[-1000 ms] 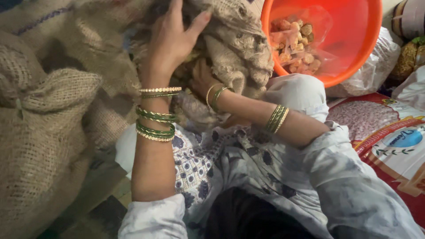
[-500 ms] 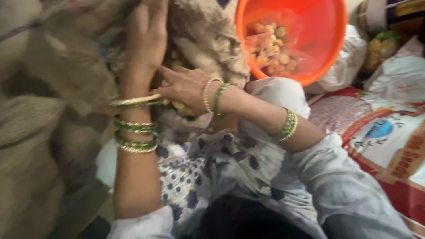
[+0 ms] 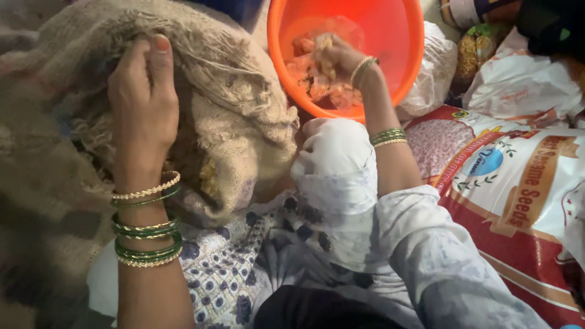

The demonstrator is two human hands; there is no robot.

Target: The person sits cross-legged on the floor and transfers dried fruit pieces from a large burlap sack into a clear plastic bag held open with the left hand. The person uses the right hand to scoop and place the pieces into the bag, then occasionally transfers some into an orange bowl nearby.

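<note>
Head view, left hand [image 3: 141,103] grip clamped on burlap sack [image 3: 231,128], right hand [image 3: 334,60] grip closed on pieces in orange tub [image 3: 399,36], printed bags [image 3: 518,183] beside.

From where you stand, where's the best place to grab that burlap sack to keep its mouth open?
Probably the folded rim of the burlap sack, taken from above. The left hand already clamps a bunched fold there, fingers curled over the top edge. The loose weave gathers easily, and the mouth sags toward the orange bowl.

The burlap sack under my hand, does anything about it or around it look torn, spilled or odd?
The burlap sack has a frayed edge with loose threads, gripped by the left hand. Nothing looks spilled: the pale pieces sit inside the orange tub, where the right hand reaches. Otherwise nothing stands out.
</note>
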